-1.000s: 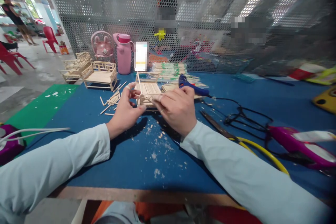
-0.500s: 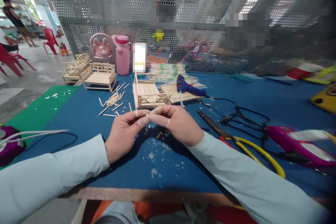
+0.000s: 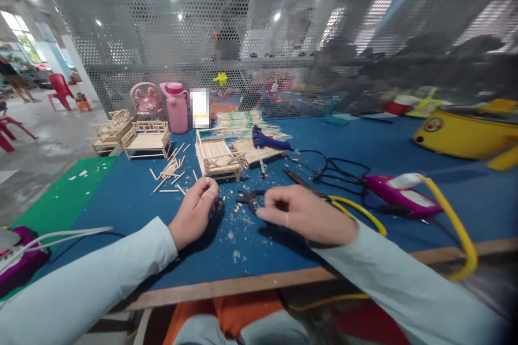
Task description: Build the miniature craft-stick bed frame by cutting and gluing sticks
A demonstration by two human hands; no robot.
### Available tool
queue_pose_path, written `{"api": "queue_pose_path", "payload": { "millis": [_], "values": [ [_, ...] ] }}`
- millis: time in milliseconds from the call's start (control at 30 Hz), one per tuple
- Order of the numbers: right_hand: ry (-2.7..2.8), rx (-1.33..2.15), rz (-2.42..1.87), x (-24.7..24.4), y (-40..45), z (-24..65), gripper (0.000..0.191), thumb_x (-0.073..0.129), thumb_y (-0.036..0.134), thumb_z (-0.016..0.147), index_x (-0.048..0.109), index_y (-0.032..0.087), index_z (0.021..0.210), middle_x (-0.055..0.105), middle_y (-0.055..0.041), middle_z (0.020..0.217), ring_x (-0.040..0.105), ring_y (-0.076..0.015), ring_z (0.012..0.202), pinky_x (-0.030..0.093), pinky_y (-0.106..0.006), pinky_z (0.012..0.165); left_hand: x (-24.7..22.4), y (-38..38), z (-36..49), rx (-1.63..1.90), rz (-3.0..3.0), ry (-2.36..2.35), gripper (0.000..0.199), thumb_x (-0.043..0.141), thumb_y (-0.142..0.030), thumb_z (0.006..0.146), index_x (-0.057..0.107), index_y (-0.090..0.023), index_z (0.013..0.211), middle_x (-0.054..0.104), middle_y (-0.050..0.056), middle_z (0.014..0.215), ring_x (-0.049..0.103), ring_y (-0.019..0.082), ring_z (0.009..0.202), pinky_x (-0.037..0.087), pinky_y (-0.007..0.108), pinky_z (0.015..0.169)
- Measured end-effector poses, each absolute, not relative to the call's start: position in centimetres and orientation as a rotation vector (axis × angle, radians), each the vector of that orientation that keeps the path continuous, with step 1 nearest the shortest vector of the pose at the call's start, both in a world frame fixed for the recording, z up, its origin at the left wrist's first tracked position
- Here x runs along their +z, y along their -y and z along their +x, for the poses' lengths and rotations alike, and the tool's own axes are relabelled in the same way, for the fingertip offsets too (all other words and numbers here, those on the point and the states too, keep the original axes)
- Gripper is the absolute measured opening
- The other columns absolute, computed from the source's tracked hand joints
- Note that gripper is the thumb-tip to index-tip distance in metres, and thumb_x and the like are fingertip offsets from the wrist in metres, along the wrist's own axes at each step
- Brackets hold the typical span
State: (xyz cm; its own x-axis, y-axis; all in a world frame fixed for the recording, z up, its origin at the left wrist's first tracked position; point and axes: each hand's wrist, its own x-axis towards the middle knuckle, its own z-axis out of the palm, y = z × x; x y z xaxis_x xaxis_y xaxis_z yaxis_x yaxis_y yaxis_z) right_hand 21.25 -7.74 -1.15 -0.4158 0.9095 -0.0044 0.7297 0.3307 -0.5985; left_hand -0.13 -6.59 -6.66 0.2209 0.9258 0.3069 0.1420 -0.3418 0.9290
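Observation:
My left hand (image 3: pixel 195 209) is closed in a pinch above the blue table, near the loose sticks. Whatever lies between its fingertips is too small to make out. To its right, my right hand (image 3: pixel 303 213) curls round a pair of small dark pliers (image 3: pixel 247 199). The pliers' jaws point left and their handles are mostly hidden by the fingers. Beyond my hands stands a miniature bed-like frame (image 3: pixel 218 159) of thin wooden sticks. Short cut sticks (image 3: pixel 172 172) lie scattered to its left, and tiny offcuts litter the table between my hands.
A blue glue gun (image 3: pixel 269 141) rests on a flat stick panel (image 3: pixel 246 151). Scissors (image 3: pixel 301 180) with yellow handles lie beside my right forearm. Further right are a purple power strip (image 3: pixel 404 194) and a yellow bag (image 3: pixel 465 135). Stick benches (image 3: pixel 148 140) and a pink bottle (image 3: pixel 177 110) stand behind.
My hands, together at a small piece of stick before, have come apart. The right has moved right and the pliers now show clearly; the view has shifted too.

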Motion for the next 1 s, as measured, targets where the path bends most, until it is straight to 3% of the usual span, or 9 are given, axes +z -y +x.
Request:
{"api": "queue_pose_path", "payload": {
  "millis": [133, 200, 333, 500, 700, 800, 900, 1000],
  "values": [
    [2.087, 0.002, -1.913, -2.6, 9.1, 27.4, 0.023, 0.048, 0.042, 0.078, 0.054, 0.021, 0.072, 0.061, -0.0082, 0.074, 0.055, -0.0215, 0.069, 0.041, -0.034, 0.065, -6.6, 6.6, 0.2, 1.143, 1.694, -0.988, 0.032, 0.036, -0.040, 0.093, 0.042, -0.019, 0.070, 0.044, -0.004, 0.062, 0.042, 0.011, 0.057, 0.037, 0.025, 0.059],
    [2.028, -0.160, -2.078, -3.7, 9.4, 30.3, 0.026, 0.051, 0.038, 0.075, 0.059, 0.017, 0.086, 0.065, -0.0164, 0.085, 0.061, -0.0296, 0.079, 0.044, -0.039, 0.071, -6.5, 6.6, 0.4, 1.085, 1.681, -0.948, 0.036, 0.039, -0.047, 0.090, 0.044, -0.019, 0.068, 0.044, -0.004, 0.060, 0.041, 0.010, 0.056, 0.037, 0.025, 0.057],
    [2.071, 0.122, -2.082, -4.7, 9.6, 32.8, 0.036, 0.047, 0.038, 0.078, 0.060, 0.015, 0.103, 0.069, -0.0164, 0.098, 0.065, -0.0301, 0.087, 0.048, -0.038, 0.074, -6.4, 6.7, 0.5, 0.978, 1.601, -0.892, 0.047, 0.045, -0.063, 0.082, 0.047, -0.017, 0.068, 0.044, -0.004, 0.058, 0.040, 0.009, 0.053, 0.034, 0.024, 0.052],
    [2.048, 0.166, -2.170, -3.9, 9.6, 32.0, 0.058, 0.049, 0.033, 0.077, 0.047, 0.009, 0.130, 0.071, -0.0146, 0.089, 0.067, -0.0304, 0.077, 0.048, -0.037, 0.064, -6.3, 6.7, 0.4, 0.974, 1.503, -0.873, 0.050, 0.054, -0.065, 0.076, 0.051, -0.016, 0.067, 0.046, -0.004, 0.056, 0.040, 0.008, 0.051, 0.034, 0.022, 0.051],
    [2.019, 0.200, -2.256, -3.6, 9.3, 32.0, 0.058, 0.052, 0.022, 0.072, 0.051, 0.010, 0.129, 0.070, -0.0155, 0.102, 0.067, -0.0307, 0.090, 0.050, -0.037, 0.075, -6.0, 6.7, 0.5, 1.041, 1.300, -0.852, 0.034, 0.070, -0.045, 0.072, 0.057, -0.013, 0.072, 0.055, -0.003, 0.063, 0.048, 0.006, 0.056, 0.040, 0.020, 0.056],
    [2.087, 0.060, -2.118, -3.7, 9.2, 31.3, 0.047, 0.051, 0.020, 0.074, 0.058, 0.008, 0.119, 0.068, -0.0178, 0.106, 0.065, -0.0307, 0.097, 0.049, -0.038, 0.081, -5.8, 6.8, 0.6, 1.040, 1.226, -0.857, 0.032, 0.073, -0.041, 0.071, 0.060, -0.013, 0.078, 0.058, -0.002, 0.066, 0.051, 0.006, 0.058, 0.042, 0.020, 0.058],
    [2.143, -0.159, -1.935, -3.7, 9.8, 28.5, 0.033, 0.047, 0.026, 0.082, 0.062, 0.012, 0.107, 0.066, -0.0181, 0.108, 0.061, -0.0308, 0.104, 0.045, -0.041, 0.089, -5.7, 6.9, 0.6, 1.015, 1.254, -0.848, 0.035, 0.072, -0.045, 0.071, 0.059, -0.013, 0.071, 0.057, -0.002, 0.064, 0.051, 0.006, 0.057, 0.041, 0.020, 0.057],
    [2.318, -0.093, -1.749, -4.0, 10.7, 24.5, 0.025, 0.051, 0.041, 0.085, 0.062, 0.019, 0.091, 0.068, -0.0101, 0.091, 0.064, -0.0248, 0.084, 0.046, -0.034, 0.073, -5.6, 7.0, 0.5, 1.011, 1.296, -0.850, 0.038, 0.071, -0.049, 0.070, 0.059, -0.013, 0.068, 0.056, -0.002, 0.063, 0.049, 0.007, 0.057, 0.040, 0.020, 0.057]
  ]
}}
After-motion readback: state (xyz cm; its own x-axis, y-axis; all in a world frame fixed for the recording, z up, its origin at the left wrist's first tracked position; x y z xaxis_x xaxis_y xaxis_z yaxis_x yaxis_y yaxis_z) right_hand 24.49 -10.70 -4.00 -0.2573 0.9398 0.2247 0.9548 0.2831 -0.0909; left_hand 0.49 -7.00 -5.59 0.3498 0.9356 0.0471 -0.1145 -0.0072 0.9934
